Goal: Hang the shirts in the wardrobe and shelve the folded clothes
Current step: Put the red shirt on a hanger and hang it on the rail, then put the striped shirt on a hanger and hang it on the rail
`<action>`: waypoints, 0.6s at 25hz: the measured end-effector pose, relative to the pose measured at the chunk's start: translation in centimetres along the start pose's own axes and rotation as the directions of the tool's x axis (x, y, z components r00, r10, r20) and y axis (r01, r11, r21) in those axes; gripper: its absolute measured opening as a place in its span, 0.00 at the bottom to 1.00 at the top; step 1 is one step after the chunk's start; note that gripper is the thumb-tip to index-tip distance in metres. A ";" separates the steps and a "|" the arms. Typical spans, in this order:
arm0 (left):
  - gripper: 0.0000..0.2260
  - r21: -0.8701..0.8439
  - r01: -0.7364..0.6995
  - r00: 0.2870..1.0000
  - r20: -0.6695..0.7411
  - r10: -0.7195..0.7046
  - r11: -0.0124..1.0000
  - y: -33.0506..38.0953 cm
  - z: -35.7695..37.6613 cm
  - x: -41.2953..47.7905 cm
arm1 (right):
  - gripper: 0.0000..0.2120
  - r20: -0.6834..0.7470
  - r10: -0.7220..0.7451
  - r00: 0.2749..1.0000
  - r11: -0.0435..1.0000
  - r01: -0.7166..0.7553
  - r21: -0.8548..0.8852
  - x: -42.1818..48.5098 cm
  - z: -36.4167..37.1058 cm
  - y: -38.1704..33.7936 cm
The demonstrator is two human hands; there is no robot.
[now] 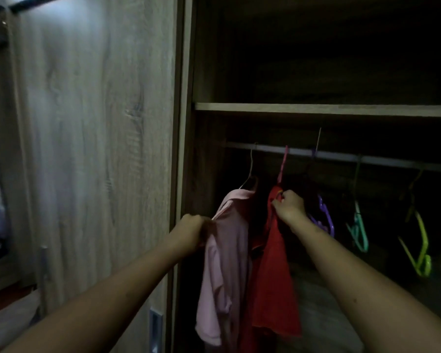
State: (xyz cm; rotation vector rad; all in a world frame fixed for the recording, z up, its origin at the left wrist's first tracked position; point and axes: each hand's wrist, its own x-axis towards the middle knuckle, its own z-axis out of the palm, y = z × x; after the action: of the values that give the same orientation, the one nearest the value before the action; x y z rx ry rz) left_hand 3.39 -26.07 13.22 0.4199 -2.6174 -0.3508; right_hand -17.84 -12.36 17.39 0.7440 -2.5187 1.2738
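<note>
A pale grey wood-grain wardrobe door (92, 149) is filling the left side, catching dim light, while the dark interior beyond is lying in deep shadow.

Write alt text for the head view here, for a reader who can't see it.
Two bare hands work on shirts hanging on a wardrobe rail: the left hand pinches the shoulder of a pink shirt, the right hand grips the collar of a red shirt. To the right hang empty purple, teal and yellow-green hangers, beneath a shelf.
</note>
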 end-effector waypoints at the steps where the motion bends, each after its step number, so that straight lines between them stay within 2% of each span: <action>1: 0.19 -0.036 0.012 1.000 0.008 -0.012 0.999 -0.3 0.1 -0.2 | 0.12 -0.082 -0.073 0.994 0.997 0.070 -0.039 -0.7 -0.1 -0.2; 2: 0.20 -0.071 0.036 0.999 0.005 -0.036 0.997 -0.6 0.1 -0.5 | 0.11 -0.173 -0.160 0.972 0.987 0.157 -0.033 -1.6 -0.1 -0.5; 4: 0.19 -0.148 0.078 0.996 -0.029 -0.083 0.986 -1.6 -0.2 -1.6 | 0.10 -0.329 -0.347 0.878 0.926 0.377 0.030 -4.2 0.4 -2.1; 6: 0.15 -0.275 0.137 0.987 -0.048 -0.156 0.952 -2.7 -0.9 -3.4 | 0.10 -0.362 -0.515 0.777 0.796 0.590 0.134 -7.2 1.2 -4.6; 8: 0.13 -0.420 0.219 0.966 -0.031 -0.255 0.881 -5.0 -2.3 -6.9 | 0.09 -0.291 -0.630 0.720 0.658 0.694 0.292 -10.7 4.0 -8.0; 10: 0.11 -0.500 0.286 0.945 0.004 -0.328 0.817 -7.4 -3.8 -10.4 | 0.08 -0.207 -0.686 0.698 0.592 0.700 0.400 -13.6 7.3 -10.8; 12: 0.10 -0.504 0.376 0.898 -0.011 -0.441 0.778 -11.1 -5.7 -15.1 | 0.08 -0.072 -0.724 0.687 0.569 0.653 0.500 -17.1 12.0 -13.7; 15: 0.10 -0.462 0.522 0.767 -0.112 -0.631 0.717 -17.8 -8.9 -23.4 | 0.07 0.139 -0.781 0.609 0.556 0.576 0.599 -22.7 19.6 -17.6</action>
State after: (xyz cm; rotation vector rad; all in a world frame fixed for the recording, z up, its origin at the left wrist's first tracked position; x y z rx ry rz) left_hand 31.58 -35.84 5.87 1.0687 -2.0096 -0.9588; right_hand 11.26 -29.07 8.43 2.0676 -1.6877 1.5375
